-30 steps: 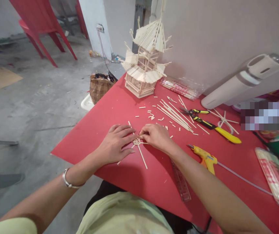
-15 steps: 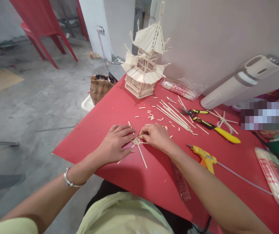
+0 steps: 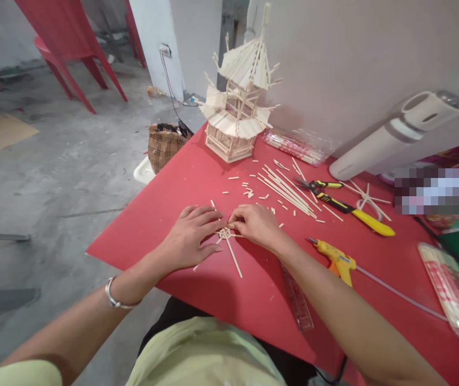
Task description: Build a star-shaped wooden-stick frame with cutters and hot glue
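Observation:
A spoked frame of thin pale sticks (image 3: 234, 258) lies flat on the red table (image 3: 197, 300), with small pieces joined in a ring at its centre. My left hand (image 3: 191, 236) rests over the frame's left side, fingers spread and lying flat. On the right, my right hand (image 3: 253, 224) pinches at the upper right of the ring; what its fingertips hold is too small to make out. Short cut pieces (image 3: 248, 193) and a bundle of long sticks (image 3: 287, 192) lie beyond the hands.
A stick-built pagoda (image 3: 233, 128) stands at the back. To the right are yellow-black cutters (image 3: 341, 206), a yellow glue gun (image 3: 336, 257), a white tumbler (image 3: 390, 139), a star of sticks (image 3: 368, 198) and packed sticks (image 3: 452, 292). A clear ruler (image 3: 299, 300) lies near my right forearm.

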A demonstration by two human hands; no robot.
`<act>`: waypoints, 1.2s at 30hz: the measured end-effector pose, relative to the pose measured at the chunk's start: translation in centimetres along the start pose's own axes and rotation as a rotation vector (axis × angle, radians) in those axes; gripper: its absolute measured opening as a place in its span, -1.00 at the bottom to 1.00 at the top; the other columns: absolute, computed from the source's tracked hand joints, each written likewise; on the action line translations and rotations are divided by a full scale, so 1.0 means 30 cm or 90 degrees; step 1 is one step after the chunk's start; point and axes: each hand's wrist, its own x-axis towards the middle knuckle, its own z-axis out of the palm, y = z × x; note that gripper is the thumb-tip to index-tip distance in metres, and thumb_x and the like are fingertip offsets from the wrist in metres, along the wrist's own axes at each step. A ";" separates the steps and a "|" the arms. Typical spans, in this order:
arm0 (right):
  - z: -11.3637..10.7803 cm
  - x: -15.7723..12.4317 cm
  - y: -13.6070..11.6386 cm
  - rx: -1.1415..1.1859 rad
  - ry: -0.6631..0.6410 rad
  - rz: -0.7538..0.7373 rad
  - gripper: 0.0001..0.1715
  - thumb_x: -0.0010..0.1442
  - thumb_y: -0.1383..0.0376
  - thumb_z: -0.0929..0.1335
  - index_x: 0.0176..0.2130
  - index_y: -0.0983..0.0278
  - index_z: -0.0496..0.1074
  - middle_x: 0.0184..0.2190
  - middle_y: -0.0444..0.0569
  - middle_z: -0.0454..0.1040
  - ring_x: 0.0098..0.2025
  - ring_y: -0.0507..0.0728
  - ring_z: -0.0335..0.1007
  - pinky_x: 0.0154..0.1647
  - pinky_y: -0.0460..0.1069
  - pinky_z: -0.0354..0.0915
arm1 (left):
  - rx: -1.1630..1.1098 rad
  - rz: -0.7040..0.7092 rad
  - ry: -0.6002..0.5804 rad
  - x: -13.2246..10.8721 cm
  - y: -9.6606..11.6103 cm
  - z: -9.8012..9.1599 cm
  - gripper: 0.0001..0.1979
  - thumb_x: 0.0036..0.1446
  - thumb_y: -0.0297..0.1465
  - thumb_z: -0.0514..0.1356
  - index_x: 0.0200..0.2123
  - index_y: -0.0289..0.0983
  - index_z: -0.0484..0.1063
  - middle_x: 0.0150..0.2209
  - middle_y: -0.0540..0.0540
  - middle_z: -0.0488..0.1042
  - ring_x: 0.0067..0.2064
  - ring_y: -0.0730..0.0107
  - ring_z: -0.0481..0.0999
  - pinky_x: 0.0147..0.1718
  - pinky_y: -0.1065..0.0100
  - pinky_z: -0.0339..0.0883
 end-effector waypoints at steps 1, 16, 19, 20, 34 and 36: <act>-0.002 0.001 -0.001 -0.001 -0.004 0.004 -0.89 0.24 0.19 0.45 -0.27 0.07 0.66 -0.21 -0.19 0.65 -0.17 0.08 0.48 -0.31 -0.06 0.13 | 0.000 -0.001 -0.002 0.000 0.000 0.001 -0.51 0.26 -0.07 0.27 0.17 -0.16 0.50 0.21 -0.21 0.50 0.25 -0.04 0.40 0.21 -0.04 0.14; -0.054 0.025 -0.034 -0.097 -0.110 -0.041 -0.77 0.32 0.23 0.36 -0.17 0.13 0.65 -0.16 -0.09 0.66 -0.12 0.10 0.52 -0.24 -0.08 0.17 | -0.010 0.000 0.007 0.002 0.000 0.001 -0.51 0.25 -0.03 0.26 0.14 -0.14 0.52 0.18 -0.22 0.52 0.24 -0.05 0.40 0.20 -0.04 0.16; -0.063 0.034 -0.048 -0.117 -0.129 -0.049 -0.76 0.32 0.23 0.35 -0.15 0.15 0.64 -0.18 -0.03 0.67 -0.12 0.13 0.53 -0.24 -0.07 0.18 | -0.007 0.003 0.008 0.005 0.004 -0.002 -0.49 0.25 0.00 0.24 0.13 -0.16 0.53 0.17 -0.22 0.52 0.24 -0.05 0.40 0.18 -0.04 0.17; -0.064 0.038 -0.052 -0.123 -0.136 -0.052 -0.75 0.32 0.22 0.35 -0.14 0.15 0.64 -0.18 -0.02 0.67 -0.12 0.14 0.54 -0.23 -0.07 0.18 | -0.007 0.004 0.008 0.006 0.005 -0.003 -0.50 0.26 0.00 0.24 0.13 -0.16 0.53 0.17 -0.23 0.52 0.24 -0.05 0.40 0.18 -0.03 0.18; -0.080 0.050 -0.087 -0.182 -0.195 -0.055 -0.74 0.30 0.16 0.36 -0.16 0.13 0.66 -0.19 0.02 0.67 -0.09 0.20 0.57 -0.25 -0.05 0.20 | -0.032 -0.027 -0.002 0.005 0.013 -0.005 -0.56 0.20 -0.03 0.29 -0.01 -0.20 0.53 0.18 -0.21 0.52 0.25 -0.05 0.39 0.21 -0.03 0.15; -0.081 0.049 -0.094 -0.192 -0.198 -0.053 -0.74 0.29 0.15 0.37 -0.16 0.15 0.66 -0.19 0.04 0.67 -0.09 0.21 0.57 -0.26 -0.05 0.20 | -0.035 -0.027 -0.004 0.005 0.015 -0.006 -0.58 0.20 -0.04 0.29 -0.01 -0.19 0.53 0.18 -0.21 0.52 0.25 -0.05 0.39 0.20 -0.03 0.15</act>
